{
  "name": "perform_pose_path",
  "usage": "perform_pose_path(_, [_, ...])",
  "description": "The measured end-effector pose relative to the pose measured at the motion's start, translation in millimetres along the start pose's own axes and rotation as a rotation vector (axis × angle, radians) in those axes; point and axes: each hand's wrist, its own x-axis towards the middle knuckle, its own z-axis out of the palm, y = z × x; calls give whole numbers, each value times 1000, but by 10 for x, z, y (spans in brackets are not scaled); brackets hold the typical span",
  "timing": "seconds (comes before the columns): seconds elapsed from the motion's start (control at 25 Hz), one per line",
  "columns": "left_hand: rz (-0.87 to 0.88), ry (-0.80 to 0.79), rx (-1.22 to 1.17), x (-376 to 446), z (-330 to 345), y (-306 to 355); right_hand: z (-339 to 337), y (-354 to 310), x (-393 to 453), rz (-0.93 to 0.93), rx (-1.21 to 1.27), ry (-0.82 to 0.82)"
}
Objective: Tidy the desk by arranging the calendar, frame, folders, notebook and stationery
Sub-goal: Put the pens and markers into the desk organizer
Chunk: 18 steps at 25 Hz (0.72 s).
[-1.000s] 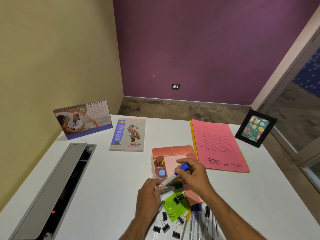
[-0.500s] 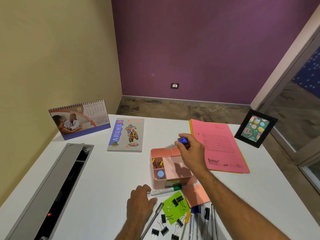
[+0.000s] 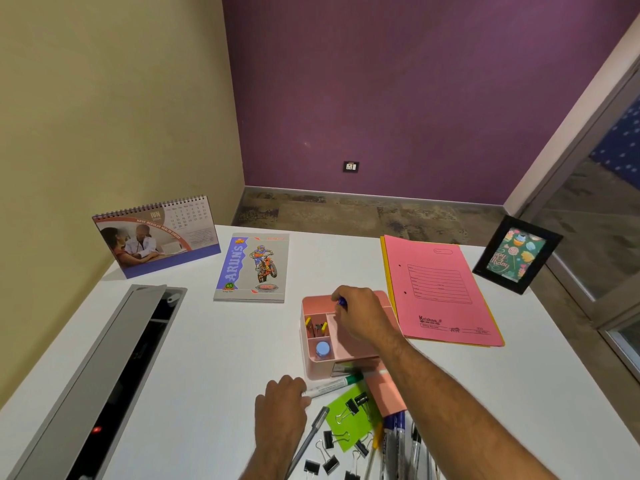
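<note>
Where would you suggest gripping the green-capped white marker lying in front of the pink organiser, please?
Grip the green-capped white marker around its bare white barrel, coming from above. It lies flat on the white desk, green cap close to the pink organiser, leaving little room there. The left hand already touches its near end.
</note>
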Motion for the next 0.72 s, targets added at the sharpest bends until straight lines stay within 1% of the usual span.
perform_pose_path(0.24, [-4,52,-182,-141,-68,-65,-29,134,-113,22,106,6])
perform_pose_path(0.32, [-37,76,-337,-194,-98,-45,-80,192,-165,28,159,48])
perform_pose_path(0.4, [-77,88,-581,-232,-155,7,-123,258,-236,49,232,112])
perform_pose_path(0.48, [-116,109,-790,-245,-262,104,-124,323,-293,81,399,189])
perform_pose_path(0.56, [-126,186,-899,-218,-411,233,-131,323,-353,125,689,220])
perform_pose_path(0.64, [-134,264,-1004,-155,-562,373,-146,305,-403,140,914,201])
perform_pose_path(0.72, [-151,306,-1069,-73,-673,506,-166,243,-445,93,1039,164])
